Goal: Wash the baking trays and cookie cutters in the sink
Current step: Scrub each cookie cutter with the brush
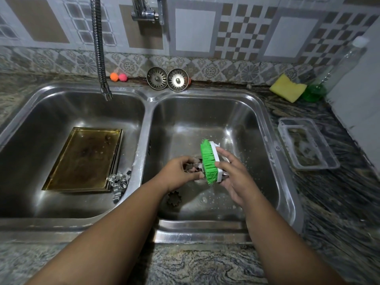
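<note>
Over the right basin: left hand point(181, 167) pinches a cookie cutter point(193, 168); brush point(209, 161), gripped by right hand point(234, 173), bristles touching it from the right.

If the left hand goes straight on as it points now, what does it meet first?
The brush in the right hand: the left hand points at its green bristles, and the cookie cutter it holds would likely touch them first, though depth is unclear.

Both forearms extend from bottom edge to frame centre; left hand point(180, 170) pinches cutter point(191, 167), right hand point(234, 177) grips brush point(208, 161).
</note>
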